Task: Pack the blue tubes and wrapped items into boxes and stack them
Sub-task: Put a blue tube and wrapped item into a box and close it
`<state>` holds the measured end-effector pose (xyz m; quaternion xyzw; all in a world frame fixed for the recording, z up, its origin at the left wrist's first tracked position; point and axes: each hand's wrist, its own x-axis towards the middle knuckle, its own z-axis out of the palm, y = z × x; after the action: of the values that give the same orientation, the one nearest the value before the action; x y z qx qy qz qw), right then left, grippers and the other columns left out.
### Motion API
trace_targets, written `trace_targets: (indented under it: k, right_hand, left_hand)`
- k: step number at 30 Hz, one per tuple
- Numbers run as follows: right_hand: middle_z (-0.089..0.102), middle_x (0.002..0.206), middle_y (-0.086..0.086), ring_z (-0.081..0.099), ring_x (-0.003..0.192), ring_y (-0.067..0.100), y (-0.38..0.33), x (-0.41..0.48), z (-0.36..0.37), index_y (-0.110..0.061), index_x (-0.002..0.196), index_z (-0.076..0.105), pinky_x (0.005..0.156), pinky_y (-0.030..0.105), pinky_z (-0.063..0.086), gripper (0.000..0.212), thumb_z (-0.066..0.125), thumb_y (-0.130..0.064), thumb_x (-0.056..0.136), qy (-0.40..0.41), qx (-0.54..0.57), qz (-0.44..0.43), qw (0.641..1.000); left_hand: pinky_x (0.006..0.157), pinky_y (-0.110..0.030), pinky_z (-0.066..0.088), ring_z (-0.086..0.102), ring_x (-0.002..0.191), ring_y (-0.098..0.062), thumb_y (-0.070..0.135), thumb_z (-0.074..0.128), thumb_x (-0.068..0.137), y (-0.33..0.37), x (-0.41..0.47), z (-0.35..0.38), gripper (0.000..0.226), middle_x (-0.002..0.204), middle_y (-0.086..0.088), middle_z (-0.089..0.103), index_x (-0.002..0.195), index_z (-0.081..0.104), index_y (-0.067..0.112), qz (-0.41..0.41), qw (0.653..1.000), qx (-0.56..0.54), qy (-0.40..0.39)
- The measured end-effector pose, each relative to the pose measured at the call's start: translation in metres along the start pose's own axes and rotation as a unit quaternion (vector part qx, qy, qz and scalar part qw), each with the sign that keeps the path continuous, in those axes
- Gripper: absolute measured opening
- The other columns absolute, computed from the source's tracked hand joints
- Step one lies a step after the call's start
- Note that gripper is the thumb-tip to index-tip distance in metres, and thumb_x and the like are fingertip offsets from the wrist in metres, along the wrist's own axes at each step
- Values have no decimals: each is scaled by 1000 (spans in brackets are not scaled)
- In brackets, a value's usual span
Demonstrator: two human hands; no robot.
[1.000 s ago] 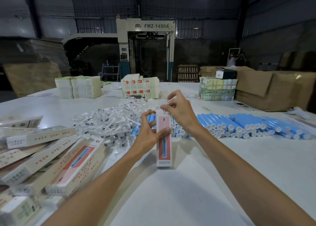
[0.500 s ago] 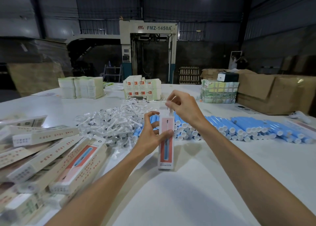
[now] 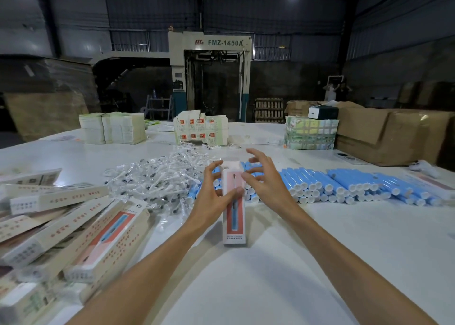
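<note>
A narrow white box (image 3: 234, 216) with a pink panel stands upright on the white table (image 3: 270, 275), its top flap open. My left hand (image 3: 212, 199) grips its upper half, thumb across the front. My right hand (image 3: 267, 180) hovers just right of the box top with fingers spread, holding nothing. Behind the hands lies a long row of blue tubes (image 3: 344, 187) with white caps. A heap of clear-wrapped items (image 3: 157, 179) sits left of the tubes. Packed boxes (image 3: 73, 231) lie piled at the left.
Stacks of flat cartons (image 3: 113, 127) and printed box blanks (image 3: 200, 130) stand at the far side of the table. A banded bundle (image 3: 310, 135) and large brown cardboard boxes (image 3: 394, 135) are at the far right. A machine (image 3: 209, 78) stands beyond.
My right hand has let go of the box's top flap and pulled back to the right with its fingers spread. My left hand still holds the upright box.
</note>
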<state>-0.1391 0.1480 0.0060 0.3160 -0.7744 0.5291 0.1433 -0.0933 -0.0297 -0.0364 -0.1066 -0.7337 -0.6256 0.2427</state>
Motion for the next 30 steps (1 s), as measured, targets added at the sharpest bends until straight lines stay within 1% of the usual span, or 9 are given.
trace_targets:
  k: [3,8,11,13,17,20,22,25,30]
  right_hand:
    - [61,128,-12,64,106,-4,6,-11,6,-32,137,51,80,12,52,40,69,-27,101,12,62,25,998]
    - [72,117,-9,71,111,12,14,-21,17,-33,139,59,89,26,58,35,65,-25,105,4,140,33,990]
    - [74,113,-11,71,110,12,13,-22,12,-34,136,62,85,23,58,33,65,-25,104,4,173,42,984]
    - [75,111,-13,71,107,10,11,-23,9,-35,134,63,82,17,55,32,65,-25,104,6,176,47,983]
    - [75,109,-12,72,102,12,7,-21,4,-30,133,63,81,20,56,31,64,-22,103,-9,161,47,986]
    - [73,102,-13,72,96,11,6,-21,0,-24,127,64,78,20,56,25,63,-16,103,-32,152,53,986]
    - [72,101,-10,72,91,9,7,-21,-1,-23,122,65,76,19,55,21,64,-14,103,-41,153,59,986]
    - [73,108,1,73,91,9,7,-22,-1,-22,119,64,74,18,55,19,63,-13,103,-42,164,58,984]
    - [75,107,1,75,96,20,8,-22,-3,-21,119,64,77,24,57,17,63,-30,106,-22,173,37,984]
  left_hand:
    - [84,-33,66,80,97,-16,46,89,87,-2,0,1,84,137,9,66,153,39,60,2,1000,-4,5]
    - [77,-17,60,78,99,-6,48,87,85,6,-3,-1,85,133,15,70,155,41,62,2,1000,-20,3]
    - [77,-23,63,80,100,-12,47,88,83,10,-5,-4,81,136,13,69,151,47,63,-5,999,-49,-2]
    - [77,-28,65,81,101,-17,44,87,84,14,-5,-4,76,135,14,69,149,51,61,-10,998,-58,-14]
    - [81,-30,66,77,108,-10,38,80,94,18,-6,-3,58,125,23,72,147,60,47,0,998,-39,-43]
    - [81,-29,65,77,107,-11,36,78,97,19,-7,-5,43,121,26,72,133,65,55,-6,998,-22,-57]
    - [80,-27,65,77,109,-12,35,78,97,19,-8,-6,45,120,26,73,131,63,61,-8,998,-20,-58]
    - [80,-30,66,79,106,-16,35,83,94,17,-9,-5,52,123,17,76,139,59,50,-20,998,-35,-40]
    - [73,-27,64,80,100,-18,36,87,91,19,-9,-7,44,119,21,76,126,65,51,-38,998,-39,-39]
